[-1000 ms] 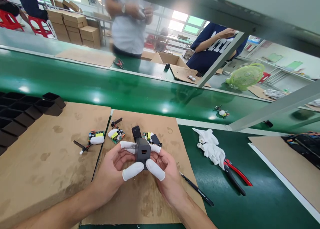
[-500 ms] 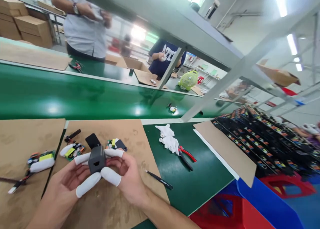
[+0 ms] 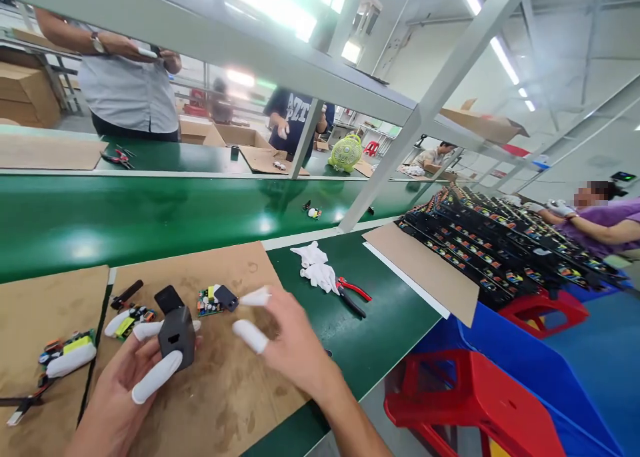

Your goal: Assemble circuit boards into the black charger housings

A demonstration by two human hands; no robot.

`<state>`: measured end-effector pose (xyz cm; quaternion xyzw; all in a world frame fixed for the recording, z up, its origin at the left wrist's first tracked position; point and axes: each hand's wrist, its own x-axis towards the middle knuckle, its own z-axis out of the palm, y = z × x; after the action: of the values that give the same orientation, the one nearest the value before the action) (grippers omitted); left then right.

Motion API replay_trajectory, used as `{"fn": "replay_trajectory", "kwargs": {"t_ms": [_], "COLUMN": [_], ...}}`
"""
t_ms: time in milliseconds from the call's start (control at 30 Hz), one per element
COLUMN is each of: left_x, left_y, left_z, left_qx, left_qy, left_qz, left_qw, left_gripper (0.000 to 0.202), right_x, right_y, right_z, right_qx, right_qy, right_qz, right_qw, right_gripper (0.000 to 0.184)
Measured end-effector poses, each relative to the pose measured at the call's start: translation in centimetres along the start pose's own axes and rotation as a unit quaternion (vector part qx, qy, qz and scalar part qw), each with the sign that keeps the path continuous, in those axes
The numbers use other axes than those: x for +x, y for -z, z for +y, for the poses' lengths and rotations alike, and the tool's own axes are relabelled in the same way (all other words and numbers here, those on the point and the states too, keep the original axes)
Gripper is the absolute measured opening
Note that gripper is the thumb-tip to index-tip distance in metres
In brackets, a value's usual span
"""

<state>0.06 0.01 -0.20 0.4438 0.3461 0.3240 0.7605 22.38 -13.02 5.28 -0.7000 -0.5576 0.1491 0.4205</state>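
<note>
A black plastic housing point(image 3: 181, 344) with a small socket opening is gripped in my left hand point(image 3: 116, 394), between white finger cots. A flat black piece point(image 3: 169, 299) stands just behind its top. My right hand point(image 3: 295, 344) hovers over the cardboard, thumb and forefinger apart and nothing between them. Close to its fingertips lies a circuit board point(image 3: 209, 302) with a black plate point(image 3: 227, 297) on its right end. Behind my left hand is another circuit board point(image 3: 131, 322) with yellow and white parts, beside a black stick-like part point(image 3: 127, 294).
A further board point(image 3: 70, 355) lies on the left cardboard sheet point(image 3: 30, 310). White gloves point(image 3: 316, 267) and red-black pliers point(image 3: 354, 297) sit on the green bench. Stacked black trays point(image 3: 480, 244), a red stool point(image 3: 480, 390) and a blue bin point(image 3: 540, 364) are at right. Co-workers are beyond.
My right hand has let go of the housing and moved right, over where the tweezers lay. My left hand alone keeps the housing. The view has turned slightly right.
</note>
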Motion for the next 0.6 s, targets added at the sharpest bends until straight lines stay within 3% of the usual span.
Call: {"fn": "replay_trajectory", "kwargs": {"t_ms": [100,167,333,600], "left_x": [-0.1,-0.1,-0.8,-1.4], "left_y": [-0.8,-1.0,-1.1,-1.8], "left_z": [0.2,-0.1,-0.6,0.2], "left_qx": [-0.018,-0.029,-0.032,-0.024], "left_qy": [0.012,0.024,0.046,0.025], "left_qz": [0.025,0.017,-0.008,0.02], "left_qw": [0.999,0.999,0.998,0.999], "left_gripper": [0.068,0.067,0.068,0.076], "right_x": [-4.3,-6.8,-8.8,-8.6], "right_y": [2.8,3.2,2.2,1.9], "right_z": [2.0,3.9,6.9,7.1], "right_qx": [-0.201,-0.242,-0.221,-0.173], "right_qy": [-0.05,-0.045,0.006,0.008], "right_qz": [0.073,0.074,0.122,0.119], "right_qw": [0.976,0.966,0.968,0.978], "right_gripper": [0.02,0.021,0.016,0.014]}}
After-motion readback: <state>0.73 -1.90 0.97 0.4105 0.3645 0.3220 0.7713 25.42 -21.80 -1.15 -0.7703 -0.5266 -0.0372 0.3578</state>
